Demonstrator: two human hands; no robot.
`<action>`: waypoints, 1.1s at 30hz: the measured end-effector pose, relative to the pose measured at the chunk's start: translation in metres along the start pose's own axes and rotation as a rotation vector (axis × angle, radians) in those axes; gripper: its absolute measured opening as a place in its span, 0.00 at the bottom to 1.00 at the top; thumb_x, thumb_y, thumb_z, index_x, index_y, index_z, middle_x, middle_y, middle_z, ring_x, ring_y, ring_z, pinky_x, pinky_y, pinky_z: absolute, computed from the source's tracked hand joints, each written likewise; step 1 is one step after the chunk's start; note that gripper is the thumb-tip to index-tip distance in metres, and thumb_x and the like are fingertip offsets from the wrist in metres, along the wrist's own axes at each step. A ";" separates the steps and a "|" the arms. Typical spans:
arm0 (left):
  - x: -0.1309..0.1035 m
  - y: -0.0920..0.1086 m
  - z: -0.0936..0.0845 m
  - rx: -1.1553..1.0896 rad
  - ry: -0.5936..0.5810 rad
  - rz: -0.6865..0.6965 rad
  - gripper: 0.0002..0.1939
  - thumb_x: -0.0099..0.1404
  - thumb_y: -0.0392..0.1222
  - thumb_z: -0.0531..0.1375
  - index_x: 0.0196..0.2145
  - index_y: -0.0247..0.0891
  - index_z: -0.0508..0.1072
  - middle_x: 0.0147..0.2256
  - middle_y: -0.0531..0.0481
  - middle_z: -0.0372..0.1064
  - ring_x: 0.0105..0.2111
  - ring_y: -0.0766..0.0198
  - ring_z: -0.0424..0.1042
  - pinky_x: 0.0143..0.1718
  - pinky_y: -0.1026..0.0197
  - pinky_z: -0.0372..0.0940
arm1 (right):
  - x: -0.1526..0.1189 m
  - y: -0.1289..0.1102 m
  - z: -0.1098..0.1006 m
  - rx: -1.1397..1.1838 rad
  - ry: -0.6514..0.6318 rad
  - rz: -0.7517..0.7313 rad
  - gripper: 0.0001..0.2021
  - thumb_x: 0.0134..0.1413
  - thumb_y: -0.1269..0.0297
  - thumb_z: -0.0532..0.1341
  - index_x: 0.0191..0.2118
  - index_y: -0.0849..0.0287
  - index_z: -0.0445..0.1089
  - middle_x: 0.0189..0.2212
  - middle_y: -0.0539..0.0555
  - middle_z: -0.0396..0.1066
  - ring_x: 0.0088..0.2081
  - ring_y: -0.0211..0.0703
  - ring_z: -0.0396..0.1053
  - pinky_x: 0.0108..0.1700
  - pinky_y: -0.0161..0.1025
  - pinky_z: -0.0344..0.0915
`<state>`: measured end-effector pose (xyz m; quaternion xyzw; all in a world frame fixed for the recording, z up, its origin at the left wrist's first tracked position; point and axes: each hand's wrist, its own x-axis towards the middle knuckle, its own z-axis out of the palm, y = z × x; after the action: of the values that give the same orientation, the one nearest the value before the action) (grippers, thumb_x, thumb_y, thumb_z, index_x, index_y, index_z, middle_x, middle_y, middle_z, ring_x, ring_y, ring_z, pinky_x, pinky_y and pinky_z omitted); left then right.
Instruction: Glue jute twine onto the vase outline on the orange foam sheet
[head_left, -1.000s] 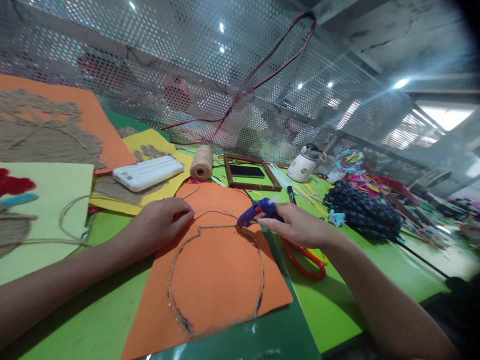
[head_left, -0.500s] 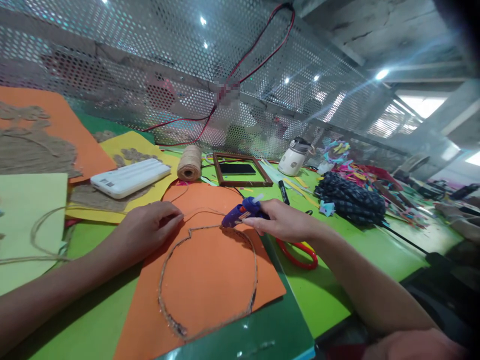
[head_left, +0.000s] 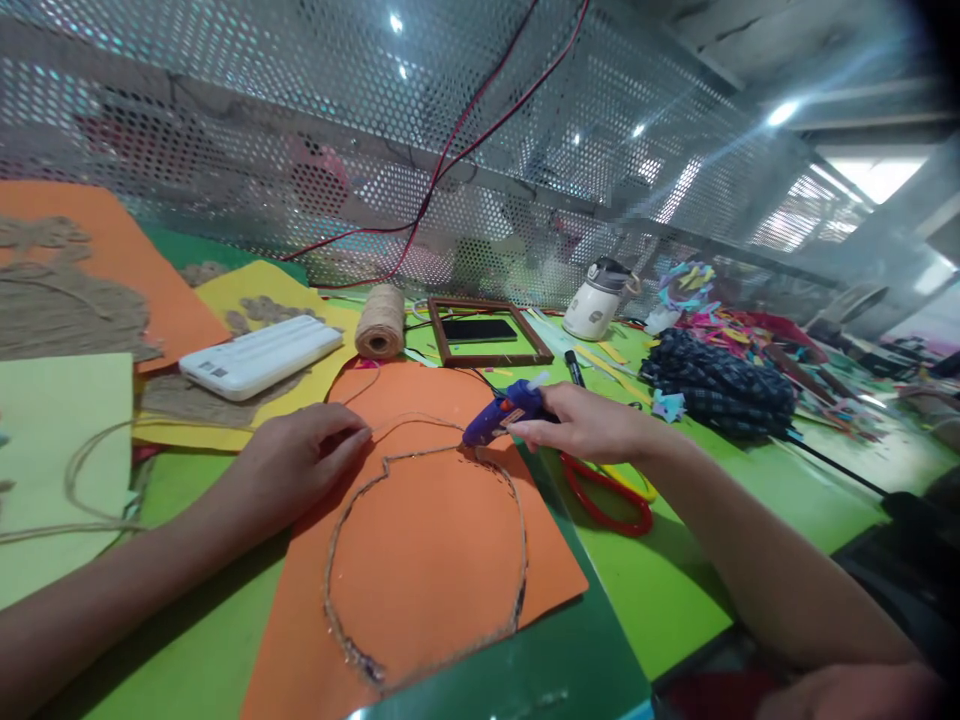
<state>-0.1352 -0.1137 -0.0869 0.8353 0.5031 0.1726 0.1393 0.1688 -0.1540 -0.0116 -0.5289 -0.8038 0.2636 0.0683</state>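
Note:
An orange sheet [head_left: 427, 550] carries a rounded outline of brown twine [head_left: 330, 565]. My right hand [head_left: 589, 425] is closed around a blue glue gun [head_left: 504, 412], whose tip meets the sheet at the top of the outline. Pinched closed, my left hand [head_left: 311, 455] rests at the sheet's left edge, with a loose strand of twine running from its fingertips toward the glue gun. Behind the sheet lies a twine spool [head_left: 381, 322].
A white power bank [head_left: 259, 357] lies on yellow paper at left. Red-handled scissors [head_left: 604, 497], a black marker [head_left: 574, 368], a brown frame [head_left: 540, 357], a white bottle [head_left: 594, 302] and a dark folded umbrella [head_left: 716, 390] are at right. Perforated metal stands behind.
The view has shifted slightly. My right hand and the glue gun have moved a little to the right along the top of the outline; my left hand keeps nearly the same place.

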 end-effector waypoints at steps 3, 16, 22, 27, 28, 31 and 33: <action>-0.001 0.001 -0.001 0.012 -0.003 -0.004 0.17 0.68 0.50 0.50 0.33 0.39 0.74 0.35 0.49 0.77 0.36 0.58 0.72 0.37 0.62 0.61 | -0.001 -0.001 -0.003 -0.015 0.007 0.014 0.12 0.62 0.59 0.56 0.35 0.62 0.70 0.26 0.49 0.61 0.27 0.36 0.55 0.28 0.35 0.53; -0.001 0.000 0.000 -0.006 0.009 0.030 0.17 0.68 0.50 0.51 0.34 0.38 0.74 0.36 0.47 0.77 0.36 0.58 0.72 0.38 0.60 0.62 | -0.004 0.003 -0.006 -0.075 0.027 0.044 0.13 0.62 0.56 0.56 0.35 0.62 0.70 0.24 0.49 0.61 0.26 0.37 0.56 0.29 0.36 0.53; 0.002 -0.014 0.011 -0.038 0.075 0.050 0.18 0.66 0.52 0.51 0.32 0.39 0.75 0.34 0.48 0.76 0.33 0.59 0.71 0.36 0.59 0.62 | -0.005 0.003 -0.005 -0.098 0.040 0.039 0.15 0.62 0.56 0.56 0.40 0.63 0.72 0.28 0.52 0.66 0.29 0.39 0.60 0.32 0.37 0.56; 0.004 -0.017 0.013 -0.030 0.071 0.053 0.18 0.66 0.52 0.50 0.32 0.39 0.74 0.33 0.49 0.75 0.33 0.59 0.71 0.35 0.59 0.62 | -0.006 0.002 -0.006 -0.119 0.034 0.013 0.15 0.62 0.56 0.56 0.39 0.62 0.72 0.28 0.52 0.66 0.28 0.39 0.60 0.31 0.37 0.56; 0.004 -0.016 0.013 -0.027 0.070 0.052 0.18 0.66 0.51 0.50 0.32 0.39 0.74 0.33 0.49 0.75 0.33 0.59 0.71 0.35 0.59 0.62 | -0.006 0.002 -0.006 -0.125 0.034 0.016 0.15 0.62 0.56 0.56 0.39 0.62 0.72 0.27 0.52 0.66 0.28 0.39 0.60 0.31 0.37 0.55; 0.003 -0.014 0.011 -0.023 0.067 0.047 0.18 0.66 0.51 0.51 0.32 0.39 0.74 0.33 0.49 0.75 0.33 0.59 0.71 0.35 0.59 0.61 | -0.007 0.001 -0.007 -0.135 0.041 0.035 0.15 0.62 0.56 0.56 0.39 0.62 0.72 0.27 0.52 0.67 0.28 0.39 0.60 0.30 0.37 0.55; 0.002 -0.012 0.010 -0.022 0.061 0.042 0.18 0.66 0.51 0.51 0.32 0.38 0.74 0.33 0.49 0.75 0.34 0.59 0.71 0.35 0.60 0.61 | -0.007 0.001 -0.007 -0.140 0.051 0.036 0.15 0.62 0.56 0.57 0.39 0.63 0.72 0.27 0.52 0.67 0.27 0.39 0.60 0.30 0.37 0.55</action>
<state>-0.1397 -0.1066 -0.1003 0.8383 0.4878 0.2065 0.1292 0.1757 -0.1577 -0.0048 -0.5534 -0.8086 0.1943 0.0469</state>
